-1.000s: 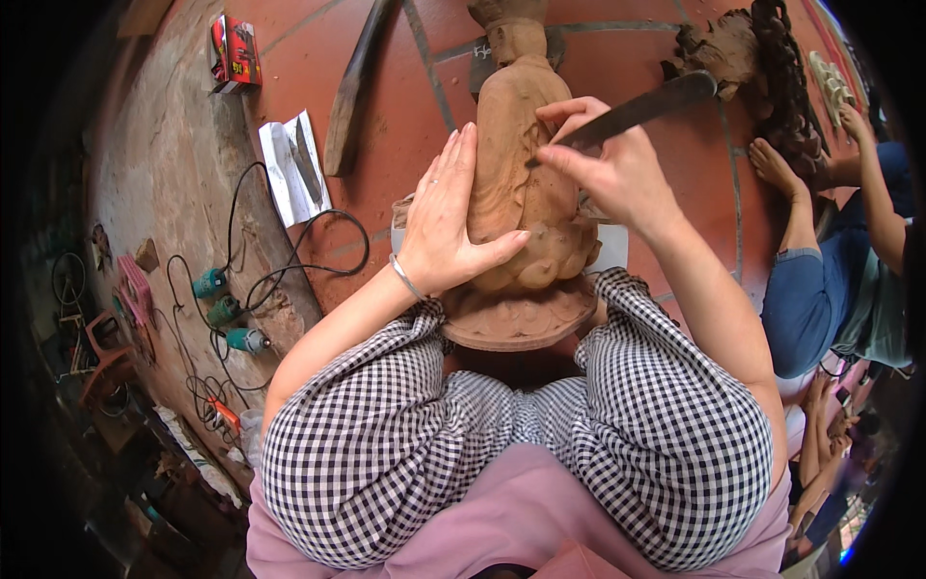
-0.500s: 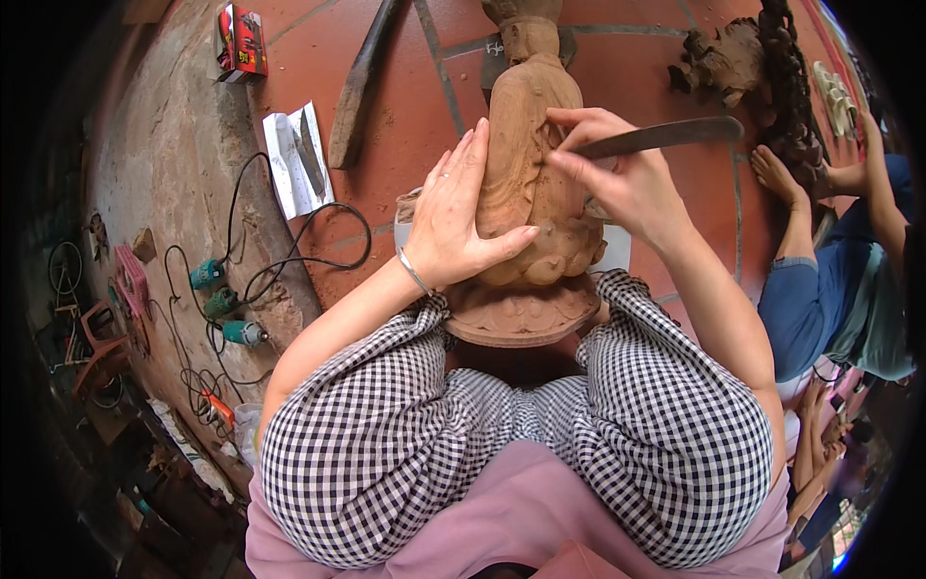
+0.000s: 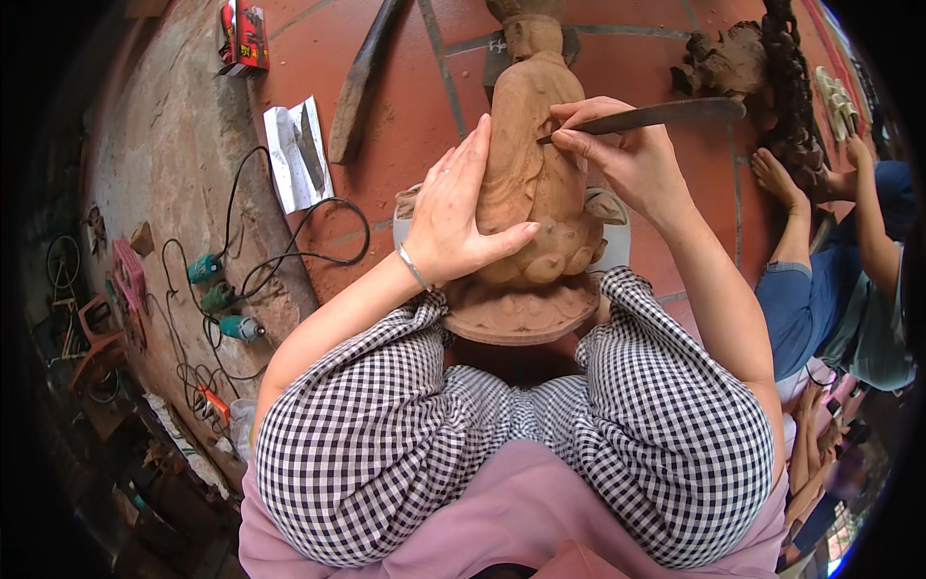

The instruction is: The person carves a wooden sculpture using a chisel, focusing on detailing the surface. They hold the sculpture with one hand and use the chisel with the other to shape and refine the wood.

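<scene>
A carved wooden statue lies between my knees, its round petalled base nearest me and its top running out at the far edge. Flat along its left side rests my left hand, fingers stretched and thumb spread across the lower robe. My right hand pinches a long dark carving knife. The knife's thin point touches the carved folds on the statue's right side, while its broad rounded end sticks out to the right.
At left, a wooden bat, a white paper with a blade on it, a red box and green power tools with loose cords lie about. A dark root carving and a seated person's leg are at right.
My right hand has shifted slightly, and the knife's point now shows against the folds. My left hand keeps its place on the statue. The person at right has moved an arm slightly.
</scene>
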`<state>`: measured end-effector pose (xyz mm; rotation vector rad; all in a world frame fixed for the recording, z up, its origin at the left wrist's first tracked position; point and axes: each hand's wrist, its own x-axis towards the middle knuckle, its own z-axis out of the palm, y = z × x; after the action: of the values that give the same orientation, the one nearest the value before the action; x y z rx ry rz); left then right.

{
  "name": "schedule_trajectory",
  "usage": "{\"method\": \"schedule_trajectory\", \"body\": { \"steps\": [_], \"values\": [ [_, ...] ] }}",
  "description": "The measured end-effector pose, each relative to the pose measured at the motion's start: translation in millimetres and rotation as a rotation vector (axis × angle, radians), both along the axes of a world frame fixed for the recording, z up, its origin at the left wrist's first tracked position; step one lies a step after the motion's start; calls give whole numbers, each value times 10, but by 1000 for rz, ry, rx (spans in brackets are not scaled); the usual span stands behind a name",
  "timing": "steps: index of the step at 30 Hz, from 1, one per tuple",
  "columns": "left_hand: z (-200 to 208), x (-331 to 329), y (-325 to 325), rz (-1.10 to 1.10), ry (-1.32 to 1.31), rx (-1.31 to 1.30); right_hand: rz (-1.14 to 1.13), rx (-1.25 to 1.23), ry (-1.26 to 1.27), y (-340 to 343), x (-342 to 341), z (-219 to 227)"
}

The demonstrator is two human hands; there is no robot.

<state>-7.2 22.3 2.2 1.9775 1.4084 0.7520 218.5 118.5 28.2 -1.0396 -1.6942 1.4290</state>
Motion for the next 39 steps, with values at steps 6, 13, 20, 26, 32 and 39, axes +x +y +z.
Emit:
{"method": "schedule_trajectory", "body": {
  "steps": [6, 13, 20, 26, 32, 39],
  "values": [
    [9, -5, -18, 8, -7, -21, 96, 317, -198, -145, 9, 56],
    [6, 8, -10, 0, -9, -6, -4, 7, -11, -55, 4, -11],
    [-8, 1, -12, -6, -14, 20, 35, -32, -1, 9, 29, -15],
    [9, 6, -20, 3, -21, -12, 34, 182, -83, -174, 15, 3],
    [-17, -9, -22, 5, -15, 16, -39, -133, -54, -57, 4, 38],
    [1, -11, -8, -8, -31, 12, 50, 125, -133, -207, 0, 54]
  ]
}}
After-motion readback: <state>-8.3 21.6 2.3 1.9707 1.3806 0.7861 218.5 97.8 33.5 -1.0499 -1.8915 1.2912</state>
